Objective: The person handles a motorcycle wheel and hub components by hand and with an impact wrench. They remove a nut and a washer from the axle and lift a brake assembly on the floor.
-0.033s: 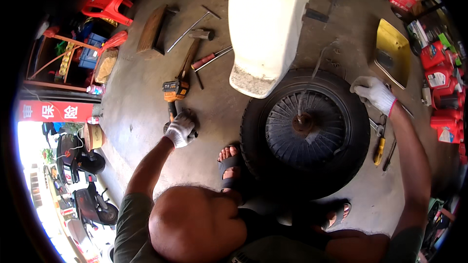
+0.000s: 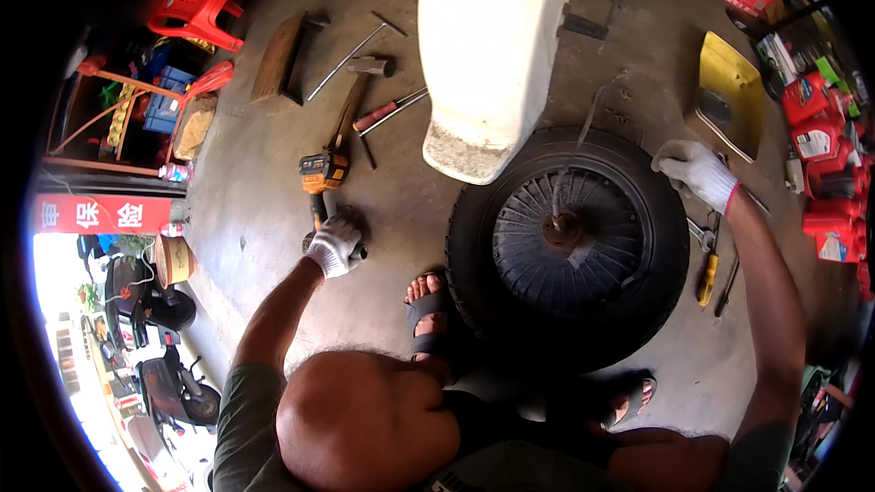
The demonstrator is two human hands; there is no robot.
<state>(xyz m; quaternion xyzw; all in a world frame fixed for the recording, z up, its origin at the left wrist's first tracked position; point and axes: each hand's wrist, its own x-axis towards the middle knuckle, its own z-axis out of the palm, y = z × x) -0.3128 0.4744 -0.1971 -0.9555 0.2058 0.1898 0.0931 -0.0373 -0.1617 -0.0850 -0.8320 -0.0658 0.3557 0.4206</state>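
The whole view has slid very slightly to the left since the earlier frame; the left hand (image 2: pixel 335 244) and right hand (image 2: pixel 697 170), both in white gloves, keep almost their same places. Largest is the black wheel (image 2: pixel 565 251), lying on the floor (image 2: pixel 383 182) just in front of the person, its ribbed hub facing up. The white panel (image 2: pixel 492 46) stretches beyond it, overlapping its far edge. On the left, a red sign (image 2: pixel 105 214) carries large white characters. A red chair (image 2: pixel 205 5) stands far left. To the right, beyond the right hand, a yellow tub (image 2: pixel 746 77) contains a dark object (image 2: pixel 715 109). Red jugs (image 2: pixel 820 141) farther right wear white labels too small to read; their contents are hidden. A blue crate (image 2: pixel 164 100) sits on the left; its contents are unclear. The orange-and-black power tool (image 2: pixel 321 173) lies left of the wheel, the left grip clamped around its near part. The right hand is curled at the wheel's right edge; whether its grip encloses anything, I cannot tell. Smallest, a yellow-handled screwdriver (image 2: pixel 708 278) lies near right.
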